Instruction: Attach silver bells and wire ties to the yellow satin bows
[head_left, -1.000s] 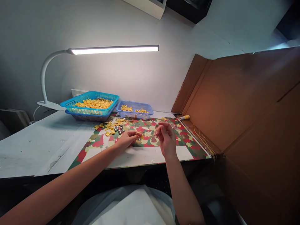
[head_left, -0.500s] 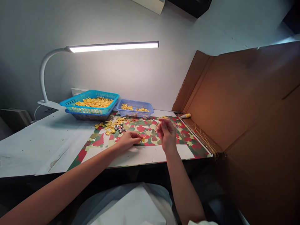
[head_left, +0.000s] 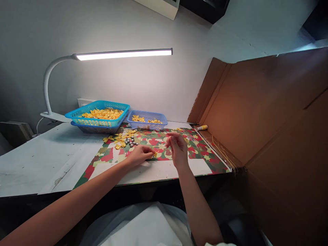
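Note:
My left hand (head_left: pixel 139 155) pinches a small yellow bow (head_left: pixel 155 154) just above the patterned sheet (head_left: pixel 206 157). To its right, my right hand (head_left: pixel 179 150) is raised with thumb and fingers pressed together. Whatever lies between those fingertips is too small to make out; a faint thin strand seems to run between the two hands. Several loose yellow bows (head_left: pixel 120 138) lie beyond my left hand, beside a cluster of small silver bells (head_left: pixel 131 142).
A turquoise basket (head_left: pixel 123 116) of yellow bows sits on a darker basket at the back left. Beside it stands a blue-violet basket (head_left: pixel 160 126) with more bows. A lamp (head_left: pixel 125 54) overhangs the table. Cardboard (head_left: pixel 261 102) walls the right side, near a thread spool (head_left: pixel 202 127) and gold cords (head_left: pixel 222 152).
My right hand has moved slightly left, toward my left hand. The left hand keeps its pinch on the bow, which shows a little more now. The camera view has shifted slightly.

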Tool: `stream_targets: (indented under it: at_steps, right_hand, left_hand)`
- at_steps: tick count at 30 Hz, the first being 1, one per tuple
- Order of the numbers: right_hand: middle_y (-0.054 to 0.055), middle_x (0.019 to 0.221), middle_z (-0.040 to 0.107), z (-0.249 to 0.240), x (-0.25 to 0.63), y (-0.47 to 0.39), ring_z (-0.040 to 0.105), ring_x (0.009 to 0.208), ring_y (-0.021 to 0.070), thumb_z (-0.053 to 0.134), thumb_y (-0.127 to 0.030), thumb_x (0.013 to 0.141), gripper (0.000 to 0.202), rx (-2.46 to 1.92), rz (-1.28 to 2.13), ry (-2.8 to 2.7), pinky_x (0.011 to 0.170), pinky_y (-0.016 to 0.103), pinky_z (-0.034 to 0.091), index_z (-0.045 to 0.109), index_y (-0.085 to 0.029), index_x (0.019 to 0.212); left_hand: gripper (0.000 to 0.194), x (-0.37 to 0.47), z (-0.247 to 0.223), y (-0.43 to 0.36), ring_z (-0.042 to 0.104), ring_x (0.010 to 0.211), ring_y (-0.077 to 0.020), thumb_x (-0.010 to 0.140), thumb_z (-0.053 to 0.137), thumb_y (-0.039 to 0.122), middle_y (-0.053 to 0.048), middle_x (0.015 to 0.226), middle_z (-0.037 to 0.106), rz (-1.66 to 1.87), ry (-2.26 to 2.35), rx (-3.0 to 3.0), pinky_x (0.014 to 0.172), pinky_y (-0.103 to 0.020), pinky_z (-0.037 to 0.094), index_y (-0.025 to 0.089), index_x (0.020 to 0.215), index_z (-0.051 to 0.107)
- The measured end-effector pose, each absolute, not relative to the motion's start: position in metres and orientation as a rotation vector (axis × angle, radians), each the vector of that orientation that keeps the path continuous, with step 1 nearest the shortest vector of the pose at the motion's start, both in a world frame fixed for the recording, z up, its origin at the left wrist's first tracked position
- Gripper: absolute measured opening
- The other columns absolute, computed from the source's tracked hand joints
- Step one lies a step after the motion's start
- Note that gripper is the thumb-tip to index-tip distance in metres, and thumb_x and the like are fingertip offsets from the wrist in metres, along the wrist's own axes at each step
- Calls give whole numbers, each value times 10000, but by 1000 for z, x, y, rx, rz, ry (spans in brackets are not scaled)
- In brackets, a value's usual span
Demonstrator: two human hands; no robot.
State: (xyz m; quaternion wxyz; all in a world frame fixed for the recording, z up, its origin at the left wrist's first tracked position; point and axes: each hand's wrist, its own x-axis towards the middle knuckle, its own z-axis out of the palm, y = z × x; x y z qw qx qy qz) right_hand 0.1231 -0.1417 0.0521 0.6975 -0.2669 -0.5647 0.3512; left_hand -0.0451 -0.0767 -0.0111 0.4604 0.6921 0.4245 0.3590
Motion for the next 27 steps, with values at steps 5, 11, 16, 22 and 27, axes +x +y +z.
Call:
stream_targets:
  at_steps: [5,11,16,22,27]
  right_hand:
    - [-56,566,469,25,129,-132,437,500,114,588,-543,881,347,-744,777,-1264,504,262,374,673,-226,993]
    - [-75,575,362,-13,132,-126,324,487,98,544,-459,913,291,-846,731,-1234,466,239,289,667,-203,977]
    - [-40,700,493,-17,134,-129,459,603,121,495,-411,931,261,-878,598,-1131,599,253,432,596,-212,1066]
    - [45,837,711,-13,127,-137,658,770,177,477,-395,956,234,-969,529,-1328,699,301,529,591,-206,1036]
    - [20,692,704,-17,119,-135,660,638,186,567,-292,877,136,-1073,494,-1496,667,314,518,650,-210,807]
  left_hand:
    - [407,-46,-12,-74,588,581,-151,660,653,367,-20,633,677,885,1005,1550,495,-225,337,136,971,779]
    - [430,-45,-7,-79,506,498,-105,639,732,314,8,620,660,897,989,1483,456,-218,284,140,1031,774]
    - [428,-45,-4,-82,430,458,-86,631,774,301,28,574,638,919,977,1467,436,-219,260,141,1028,781]
    - [452,-44,-3,-82,462,485,-87,602,801,302,-9,679,714,936,937,1455,433,-211,280,148,1026,781]
    - [443,-45,-3,-80,419,459,-78,585,803,328,0,621,683,941,916,1460,418,-214,243,136,984,788]
